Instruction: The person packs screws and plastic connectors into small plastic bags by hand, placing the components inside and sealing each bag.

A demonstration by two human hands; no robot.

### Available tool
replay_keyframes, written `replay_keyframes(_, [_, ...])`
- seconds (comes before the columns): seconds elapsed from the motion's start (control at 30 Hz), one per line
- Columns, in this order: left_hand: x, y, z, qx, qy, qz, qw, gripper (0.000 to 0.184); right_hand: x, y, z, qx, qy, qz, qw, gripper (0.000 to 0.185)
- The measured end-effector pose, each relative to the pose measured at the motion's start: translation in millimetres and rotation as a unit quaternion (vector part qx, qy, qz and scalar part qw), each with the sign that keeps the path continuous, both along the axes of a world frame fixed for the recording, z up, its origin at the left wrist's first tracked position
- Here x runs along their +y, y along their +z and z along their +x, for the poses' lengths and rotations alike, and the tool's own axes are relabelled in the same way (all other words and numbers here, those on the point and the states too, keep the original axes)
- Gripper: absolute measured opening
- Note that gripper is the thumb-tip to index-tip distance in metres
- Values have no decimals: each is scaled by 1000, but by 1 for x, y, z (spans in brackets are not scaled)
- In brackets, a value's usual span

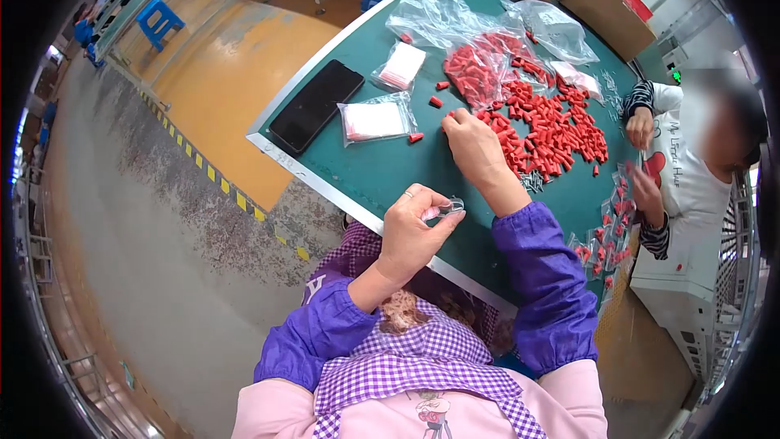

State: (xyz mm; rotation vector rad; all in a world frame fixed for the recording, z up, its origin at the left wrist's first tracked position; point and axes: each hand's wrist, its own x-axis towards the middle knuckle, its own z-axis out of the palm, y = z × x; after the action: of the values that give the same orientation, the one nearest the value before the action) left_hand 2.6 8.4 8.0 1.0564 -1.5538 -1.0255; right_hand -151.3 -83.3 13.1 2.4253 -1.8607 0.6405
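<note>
My left hand [414, 226] pinches a small clear plastic bag [444, 210] above the near edge of the green table [357, 179]. Farther forward and to the right, my right hand [473, 143] reaches to the left edge of a spread pile of red caps [552, 126]; its fingertips are together, and what they hold, if anything, is hidden. A clear bag full of red caps [475, 73] lies behind that hand. Loose red caps [436, 102] and a pack of small clear bags [375, 120] lie to its left.
A black phone [317, 106] lies at the table's left corner. Filled small bags [605, 236] lie along the right edge, beside a co-worker [678, 146] whose hands are over the table. Cardboard boxes [605, 4] stand at the far edge. Small metal pins [532, 182] lie by the pile.
</note>
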Motion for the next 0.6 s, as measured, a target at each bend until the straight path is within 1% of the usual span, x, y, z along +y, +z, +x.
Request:
replay_keyframes(0.07, [-2,2,0,-17,0,3,1000,19,-5,-3,-3,84,42,-1,996,11])
replay_keyframes(0.13, [-4,-2,0,-15,4,19,1000,19,-4,-2,-3,89,42,12,995,10])
replay_keyframes(0.2, [-7,-4,2,-8,10,12,1000,19,0,6,-7,-27,16,20,999,11])
replay_keyframes(0.23, [-9,-5,3,0,19,8,1000,19,8,19,-7,-175,52,29,983,14])
replay_keyframes(0.27, [-10,-6,5,1,25,10,1000,19,21,31,-5,-285,24,101,953,17])
replay_keyframes(0.33, [-15,-7,7,-42,23,8,999,19,42,44,-7,-428,13,226,875,21])
replay_keyframes(0.37, [-16,-7,6,-31,21,5,999,19,51,47,-7,-428,10,228,875,21])
replay_keyframes(0.43, [-18,-5,4,-39,16,-4,999,20,66,53,-9,-398,84,252,878,25])
replay_keyframes(0.47, [-18,-4,2,-49,14,-15,999,20,72,57,-8,-399,80,252,878,25])
replay_keyframes(0.53, [-18,-4,0,-52,9,-23,998,21,78,63,-4,-288,116,192,931,28])
replay_keyframes(0.6, [-16,-4,0,-43,1,-18,999,20,82,63,-4,-302,98,179,931,26])
